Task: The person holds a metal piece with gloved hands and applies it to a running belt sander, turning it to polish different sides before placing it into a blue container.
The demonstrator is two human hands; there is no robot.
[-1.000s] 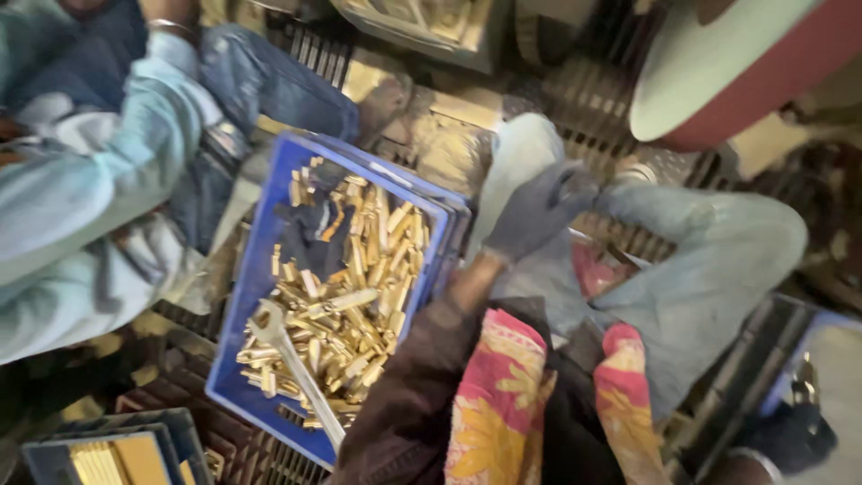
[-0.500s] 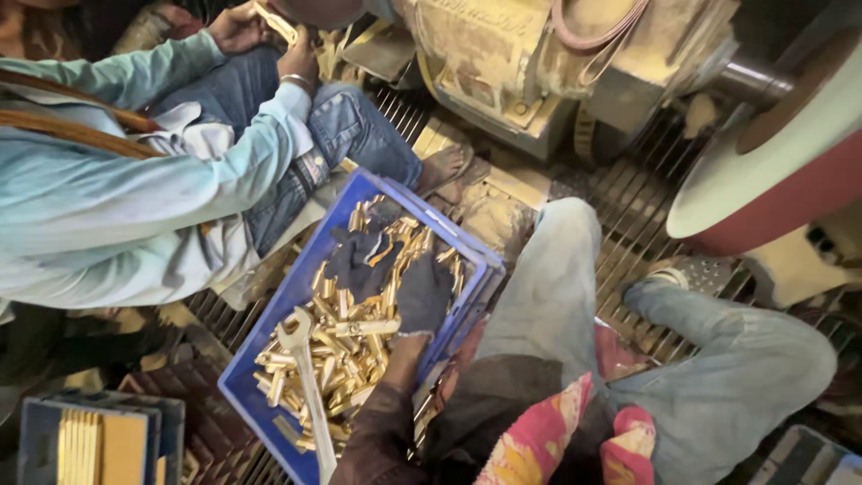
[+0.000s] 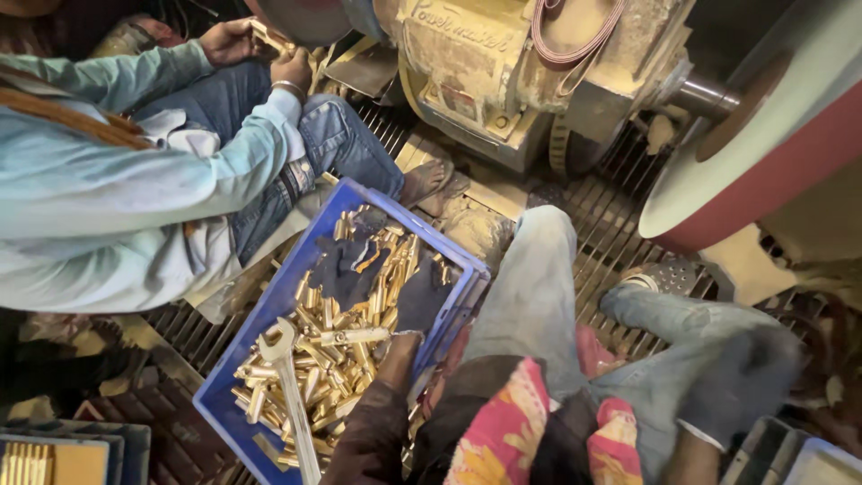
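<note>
The gloved left hand (image 3: 422, 301) reaches into the blue crate (image 3: 269, 314), its fingers curled down among the brass pieces (image 3: 350, 346) beside a wrench (image 3: 285, 382), while the gloved right hand (image 3: 741, 382) rests loosely on the knee, holding nothing.

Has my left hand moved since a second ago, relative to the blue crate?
Yes. The left hand, gloved, was outside the crate past its right rim; now it is inside, down among the brass parts.
</note>
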